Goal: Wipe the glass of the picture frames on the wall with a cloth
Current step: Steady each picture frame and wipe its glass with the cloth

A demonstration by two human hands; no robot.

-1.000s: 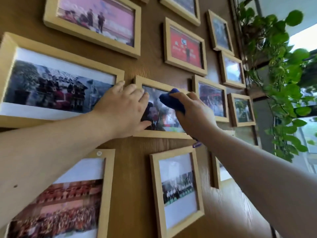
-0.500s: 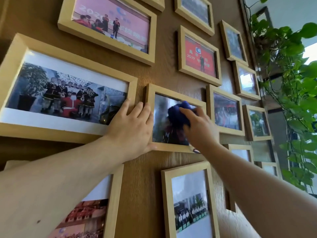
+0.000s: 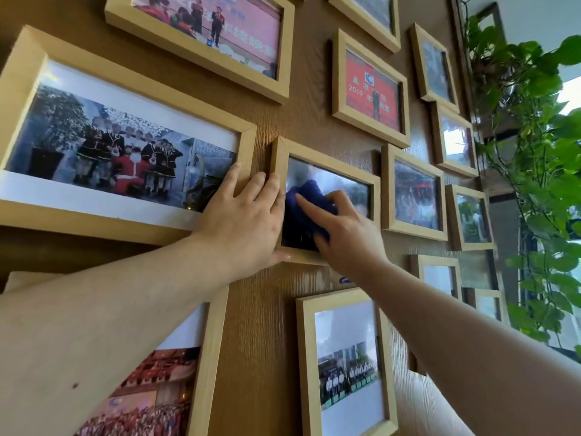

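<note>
A small light-wood picture frame (image 3: 330, 160) hangs at the middle of the brown wood wall. My right hand (image 3: 342, 234) presses a dark blue cloth (image 3: 305, 199) flat against the left half of its glass, forefinger stretched over the cloth. My left hand (image 3: 245, 221) lies flat on the wall and grips the frame's left edge, thumb under the bottom corner, fingertips reaching onto the big frame (image 3: 125, 146) to the left. The lower part of the small frame's picture is hidden behind the cloth and hand.
Many more wooden frames cover the wall: a red photo frame (image 3: 371, 89) above right, a dark one (image 3: 415, 193) just right, a portrait frame (image 3: 345, 363) below. A leafy green climbing plant (image 3: 534, 158) hangs at the right by a bright window.
The blue cloth under my right hand has slid left and down across the small frame's glass. My left hand stays on the frame's left edge. The view has moved closer.
</note>
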